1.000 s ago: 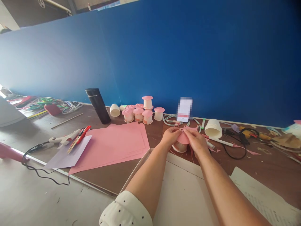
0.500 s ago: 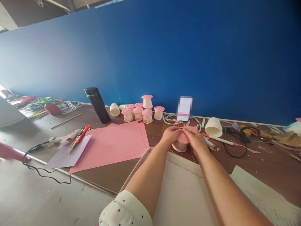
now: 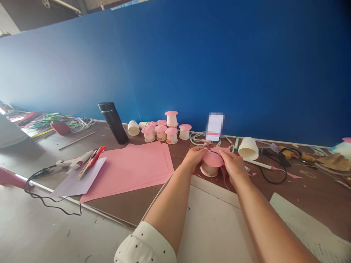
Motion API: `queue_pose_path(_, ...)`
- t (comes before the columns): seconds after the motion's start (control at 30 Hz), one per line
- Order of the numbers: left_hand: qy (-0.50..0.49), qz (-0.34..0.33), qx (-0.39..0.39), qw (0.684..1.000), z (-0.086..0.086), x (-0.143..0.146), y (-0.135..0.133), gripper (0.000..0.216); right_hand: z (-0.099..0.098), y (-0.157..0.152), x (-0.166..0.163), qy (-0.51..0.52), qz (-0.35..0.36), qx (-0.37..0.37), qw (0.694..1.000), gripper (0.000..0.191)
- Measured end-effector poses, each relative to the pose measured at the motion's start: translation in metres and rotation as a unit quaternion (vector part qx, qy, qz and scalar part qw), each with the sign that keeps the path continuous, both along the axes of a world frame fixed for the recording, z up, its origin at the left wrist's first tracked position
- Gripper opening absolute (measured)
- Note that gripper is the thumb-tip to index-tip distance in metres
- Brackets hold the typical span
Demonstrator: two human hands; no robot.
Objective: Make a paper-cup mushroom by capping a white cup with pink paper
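A small white paper cup (image 3: 209, 171) stands upright at the table's front, with a round pink paper roof (image 3: 213, 159) on its top and pinkish markings on its side. My left hand (image 3: 194, 159) is at the roof's far left edge, thumb and fingers closed at the rim. On the opposite side, my right hand (image 3: 233, 164) grips the roof's right edge with the thumb on top; its other fingers are mostly hidden. Behind the cup and between my hands lie jagged pink paper scraps (image 3: 219, 149).
Several finished cups (image 3: 171, 136) with pink roofs stand by the blue panel (image 3: 192, 65). Left are pink sheets (image 3: 131, 164), a utility knife (image 3: 91, 160), a glue gun (image 3: 72, 162) and a black flask (image 3: 113, 122). A cup stack (image 3: 248, 148), phone (image 3: 214, 126) and cables lie rightward.
Both hands have moved apart from the middle of the pink roof to its edges. More of the roof's top now shows. The cup has stayed in place.
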State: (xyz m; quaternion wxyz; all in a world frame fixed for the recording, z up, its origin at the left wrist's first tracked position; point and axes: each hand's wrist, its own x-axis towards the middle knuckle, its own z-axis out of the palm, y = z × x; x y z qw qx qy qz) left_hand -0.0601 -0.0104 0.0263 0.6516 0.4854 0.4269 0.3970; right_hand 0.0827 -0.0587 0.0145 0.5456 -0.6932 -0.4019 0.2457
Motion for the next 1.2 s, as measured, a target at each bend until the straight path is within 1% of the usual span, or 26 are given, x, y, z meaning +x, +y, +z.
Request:
queue_pose_path(0.07, -0.02, -0.01, -0.018, 1.0, 0.0, -0.005, 0.004, 0.026, 0.0, -0.004, 0.004, -0.013, -0.007, -0.001, 1.0, 0.039)
queue_pose_path(0.17, -0.02, -0.033, -0.042, 0.998, 0.001, -0.01, 0.006, 0.024, -0.004, -0.008, 0.011, -0.037, -0.012, -0.009, 0.999, 0.039)
queue_pose_path(0.3, -0.013, -0.049, -0.066, 0.997, 0.003, -0.012, 0.006, 0.021, -0.006, -0.008, 0.015, -0.032, 0.003, -0.019, 0.999, 0.039)
queue_pose_path(0.43, -0.025, -0.058, -0.058, 0.996, 0.0, -0.011, 0.007, 0.023, -0.001, -0.01, 0.009, -0.038, 0.002, -0.031, 0.999, 0.036)
queue_pose_path(0.6, -0.031, -0.07, -0.053, 0.996, 0.0, -0.014, 0.007, 0.025, 0.005, -0.013, 0.004, -0.035, 0.004, -0.05, 0.998, 0.039)
queue_pose_path(0.77, -0.016, -0.071, -0.048, 0.996, 0.005, -0.015, 0.006, 0.024, 0.001, -0.012, 0.007, -0.048, 0.018, -0.041, 0.998, 0.04)
queue_pose_path(0.93, -0.01, -0.078, -0.026, 0.997, 0.0, -0.013, 0.008, 0.027, -0.005, -0.009, 0.009, -0.029, 0.031, -0.027, 0.999, 0.041)
queue_pose_path(1.07, -0.001, -0.08, -0.016, 0.997, -0.002, -0.012, 0.009, 0.031, -0.004, -0.01, 0.008, -0.015, 0.034, -0.029, 0.999, 0.043)
queue_pose_path(1.2, 0.008, -0.077, -0.014, 0.997, 0.0, -0.01, 0.008, 0.033, -0.001, -0.011, 0.005, -0.016, 0.035, -0.028, 0.999, 0.044)
